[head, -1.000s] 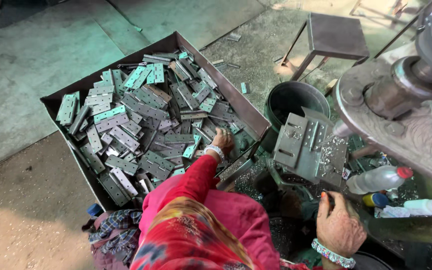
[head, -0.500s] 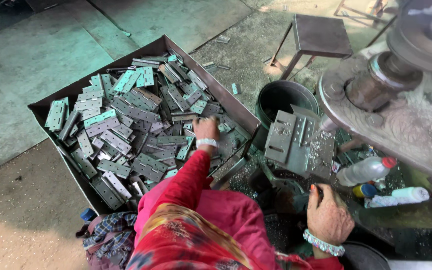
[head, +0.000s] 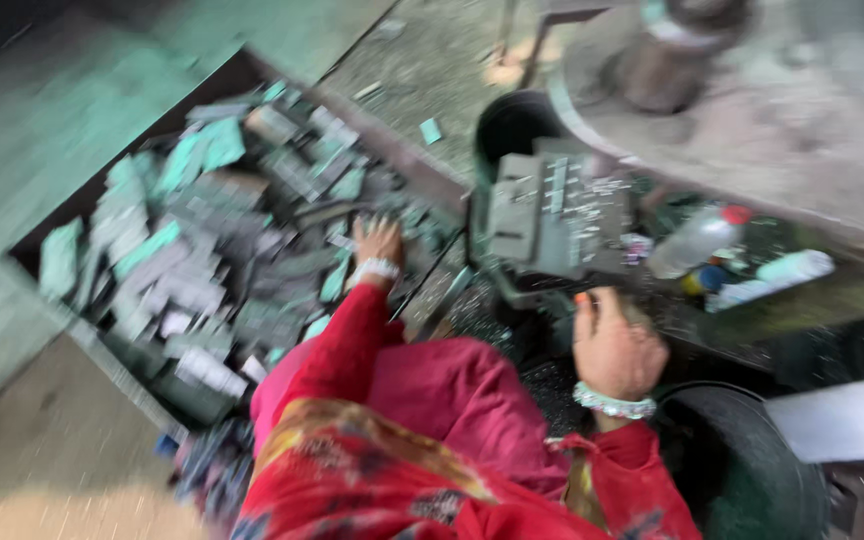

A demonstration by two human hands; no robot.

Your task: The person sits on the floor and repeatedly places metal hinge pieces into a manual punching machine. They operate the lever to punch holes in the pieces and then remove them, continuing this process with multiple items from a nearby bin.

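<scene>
Head view, blurred: your left hand (head: pixel 377 243) reaches into tray (head: pixel 102 345), fingers spread flat on metal plates (head: pixel 212 270), picking through pile; grip not clear. Right hand (head: pixel 614 348) rests curled by press block (head: pixel 557 212), bottle (head: pixel 697 240) beyond; hold unclear.

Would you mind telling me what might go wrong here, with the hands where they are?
The left hand reaches bare into the tray of loose metal plates; their edges may cut it, or the pile may shift onto the fingers. The right hand rests close to the grey metal block of the machine, so a pinch seems possible. The picture is blurred, so neither grip can be judged.
</scene>
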